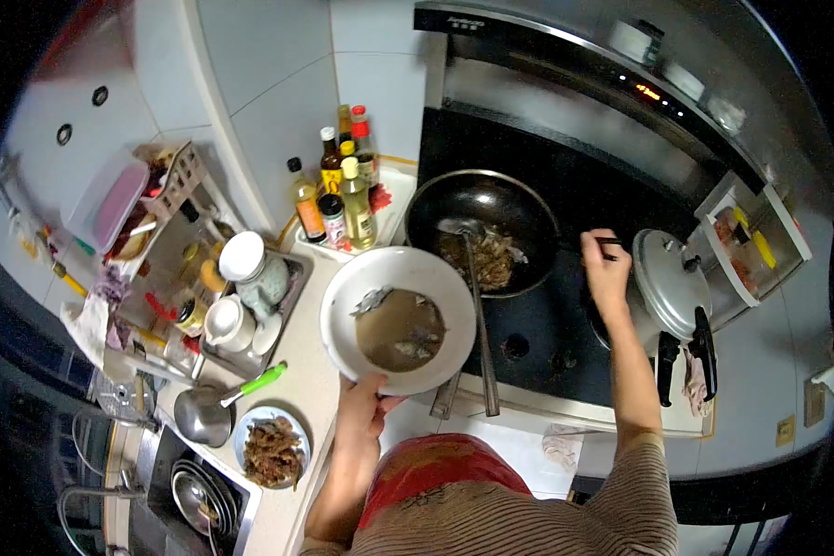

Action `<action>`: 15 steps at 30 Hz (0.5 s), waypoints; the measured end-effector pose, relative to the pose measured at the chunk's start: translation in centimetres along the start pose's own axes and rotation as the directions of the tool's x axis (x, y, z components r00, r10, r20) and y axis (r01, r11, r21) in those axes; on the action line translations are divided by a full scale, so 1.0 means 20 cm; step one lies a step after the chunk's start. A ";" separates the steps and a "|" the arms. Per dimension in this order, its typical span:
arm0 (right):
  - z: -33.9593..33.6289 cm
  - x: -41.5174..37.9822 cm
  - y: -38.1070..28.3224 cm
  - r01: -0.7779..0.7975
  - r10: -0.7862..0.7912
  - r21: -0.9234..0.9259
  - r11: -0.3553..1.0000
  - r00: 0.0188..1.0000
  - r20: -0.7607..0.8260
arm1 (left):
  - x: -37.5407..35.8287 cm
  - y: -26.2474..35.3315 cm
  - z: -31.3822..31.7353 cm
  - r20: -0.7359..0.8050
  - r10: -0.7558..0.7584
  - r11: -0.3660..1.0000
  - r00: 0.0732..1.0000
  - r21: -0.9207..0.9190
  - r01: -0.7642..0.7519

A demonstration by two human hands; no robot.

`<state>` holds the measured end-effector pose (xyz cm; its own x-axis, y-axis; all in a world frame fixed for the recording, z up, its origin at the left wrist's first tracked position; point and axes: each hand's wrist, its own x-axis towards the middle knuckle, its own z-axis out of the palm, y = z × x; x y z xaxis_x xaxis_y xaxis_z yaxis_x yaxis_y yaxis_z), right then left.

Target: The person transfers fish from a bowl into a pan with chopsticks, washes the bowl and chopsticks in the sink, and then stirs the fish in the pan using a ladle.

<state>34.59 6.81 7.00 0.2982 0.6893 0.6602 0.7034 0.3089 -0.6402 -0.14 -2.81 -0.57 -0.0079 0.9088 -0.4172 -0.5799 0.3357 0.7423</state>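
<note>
In the head view, the left hand [366,398] grips the lower edge of a white bowl [456,338], which is held up over the edge of the counter [292,375], just in front of the wok. Murky brown liquid fills its bottom, with greyish pieces in it and against its wall.

The right hand [607,264] is closed around a slim black piece [609,241], too small to identify, near the silver pressure cooker [669,278] on the right of the black stove [537,357].

The dark wok [482,192] rests on the stove between bowl and range hood [528,69], holding brown cooked food [491,259]. A metal spatula [481,315] leans in it, its handle slanting out past the bowl's right side.

Left of the bowl, a plate [242,440] of browned food and a ladle [206,415] with a green handle lie on the counter beside the sink [148,519]. Sauce bottles [357,208] stand together in a white tray [396,190] near the wok.
</note>
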 end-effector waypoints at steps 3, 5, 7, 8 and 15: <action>-0.07 -0.10 -0.24 -0.225 0.222 0.358 0.906 0.974 0.050 | 0.01 -0.02 -0.04 0.105 -0.006 1.000 0.994 -0.012 0.007; -0.08 -0.20 -0.39 -0.285 0.268 0.373 0.883 0.958 0.098 | -0.04 0.00 -0.03 0.102 0.045 0.999 0.994 0.005 -0.046; -0.05 -0.33 -0.46 -0.377 0.317 0.379 0.845 0.924 0.213 | -0.10 0.04 0.04 0.036 0.035 0.998 0.999 0.042 -0.037; -0.02 -0.39 -0.49 -0.443 0.356 0.366 0.818 0.891 0.282 | -0.10 0.03 0.03 0.045 0.034 0.999 0.998 0.036 -0.036; 0.10 -0.65 -0.61 -0.625 0.522 0.330 0.708 0.777 0.352 | -0.16 0.04 -0.03 0.052 0.044 0.999 0.998 0.030 -0.045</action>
<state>20.81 -4.55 5.42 0.3719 0.9274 0.0409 0.0987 0.0043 -0.9951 -1.13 -5.67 0.99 0.0089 0.9342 -0.3566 -0.5540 0.3015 0.7760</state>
